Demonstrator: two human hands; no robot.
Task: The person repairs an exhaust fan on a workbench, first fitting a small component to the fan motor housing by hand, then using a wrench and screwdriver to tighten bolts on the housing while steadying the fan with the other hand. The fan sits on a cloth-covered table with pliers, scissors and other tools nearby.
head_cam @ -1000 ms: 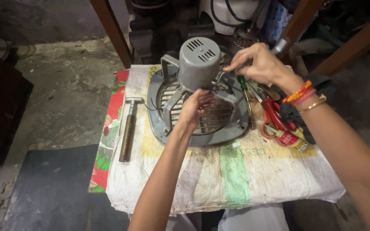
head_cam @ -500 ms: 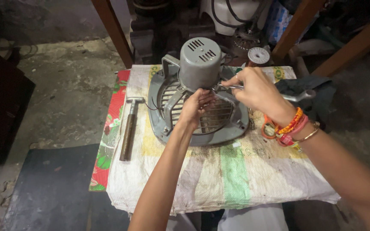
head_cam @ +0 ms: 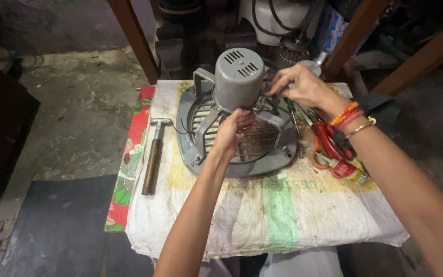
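A grey fan frame (head_cam: 237, 154) lies flat on the desk (head_cam: 283, 215), which is covered with a worn woven sack with a green stripe. The round grey motor housing (head_cam: 239, 84) stands upright in the middle of the frame, with its slotted cap on top and the slatted grille showing beneath its support arms.

The left hand (head_cam: 232, 131) rests against the lower front of the motor housing, fingers curled on one of the frame's arms just below it, steadying the unit. The right hand (head_cam: 298, 84) is at the right side of the housing, fingers pinched together on something small there; it looks like a thin tool or a wire end, but it is too small to tell which.

As for progress, the motor is seated on the frame and its cap is in place, so the main parts are together. Judging from where the right hand works, the job is at the fixing or wiring point on the motor's right side, and that step does not look finished. Whether any screws are in cannot be seen.

A hammer (head_cam: 153, 156) lies untouched on the left of the desk, well apart from both hands. Red-handled pliers (head_cam: 326, 143) and a small can (head_cam: 349, 172) lie to the right of the frame.
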